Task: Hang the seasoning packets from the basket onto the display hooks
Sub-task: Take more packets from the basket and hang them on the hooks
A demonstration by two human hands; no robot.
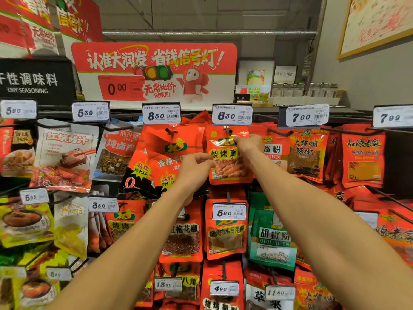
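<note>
Red barbecue seasoning packet [228,159] is right at the hook [227,130] under the 6.30 price tag [232,114]. Right hand [249,143] pinches its top edge near the hang hole, probably to line the hole up with the prong. Left hand [194,167] pinches the packet's left side so it doesn't swing. Looks basically hung or about to be. Can't see the basket.

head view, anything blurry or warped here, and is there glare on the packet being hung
Head view: wide-angle bending curves the arms and shelf edges outward; the corners are smeared, especially the red signs top left. The centre is fairly sharp. The barbecue seasoning packet, held by the left hand and right hand, shows a white glare streak along its top.
</note>
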